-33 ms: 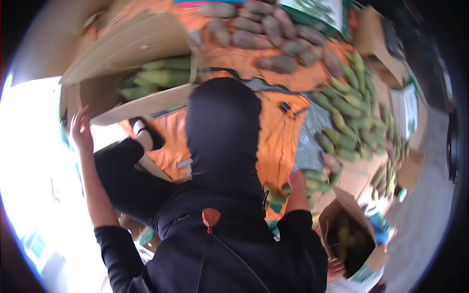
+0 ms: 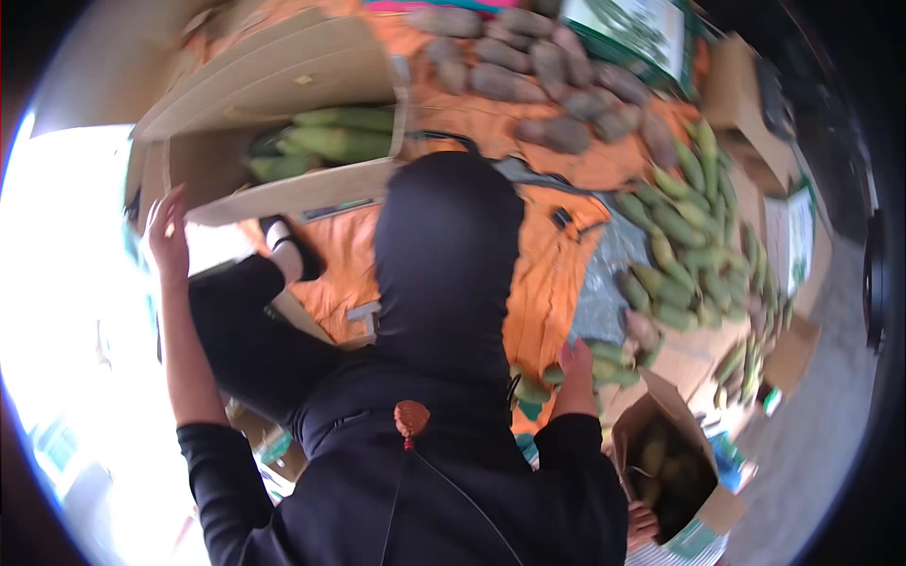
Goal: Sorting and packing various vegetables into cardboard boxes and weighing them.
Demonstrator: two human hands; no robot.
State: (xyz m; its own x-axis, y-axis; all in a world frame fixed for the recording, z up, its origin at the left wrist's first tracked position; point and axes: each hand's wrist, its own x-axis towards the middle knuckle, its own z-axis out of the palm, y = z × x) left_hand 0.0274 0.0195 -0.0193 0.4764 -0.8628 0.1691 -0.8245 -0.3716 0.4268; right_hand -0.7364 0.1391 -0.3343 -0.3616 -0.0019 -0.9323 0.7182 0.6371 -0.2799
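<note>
My left hand [image 2: 168,236] is raised beside the left corner of an open cardboard box [image 2: 293,203]. Its fingers are somewhat apart, and I see nothing held in them. Inside that box lie several long green vegetables [image 2: 335,143], whose kind I cannot make out. My right hand [image 2: 577,363] is low on the right, against a small group of plump green vegetables [image 2: 612,355]. Its fingers are mostly hidden, so a grip on one of them cannot be confirmed.
A large heap of green vegetables [image 2: 681,231] spreads over the right side. Reddish-brown tubers [image 2: 505,83] lie on the orange sheet [image 2: 552,307] at the far side. At lower right, another person's hand [image 2: 642,525] touches a cardboard box [image 2: 694,415] with vegetables inside. My bent leg [image 2: 250,330] is at left.
The whole view has shifted slightly, with most things now a little further right and lower. Both hands stay in about the same places beside the box and the green vegetables.
</note>
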